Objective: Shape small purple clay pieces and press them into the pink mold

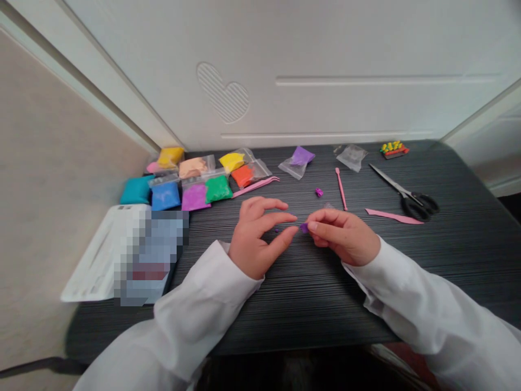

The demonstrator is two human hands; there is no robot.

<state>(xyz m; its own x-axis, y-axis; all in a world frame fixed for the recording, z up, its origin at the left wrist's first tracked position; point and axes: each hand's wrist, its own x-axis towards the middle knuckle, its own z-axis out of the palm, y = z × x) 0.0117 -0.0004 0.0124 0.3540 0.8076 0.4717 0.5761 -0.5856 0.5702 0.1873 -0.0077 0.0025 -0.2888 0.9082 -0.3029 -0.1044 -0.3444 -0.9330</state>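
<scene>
Between the thumb and fingers of my right hand (345,233) is a small piece of purple modelling clay (304,228). My left hand (262,231) is beside it, thumb and fingers apart and curved toward the clay, holding nothing that I can see. A tiny purple bit (277,231) lies on the table behind my left fingers. Beyond my hands sits a small magenta clay piece (319,192), and a pink rod-shaped tool (341,189) lies to its right.
Bags of coloured clay (165,195) crowd the back left, near pink tweezers (256,187). Purple clay in a bag (302,156) and a clear bag (352,157) lie at the back. Scissors (401,190), a pink knife (394,216) and a yellow-and-red clay model (394,149) are right. A white tray (103,250) lies left.
</scene>
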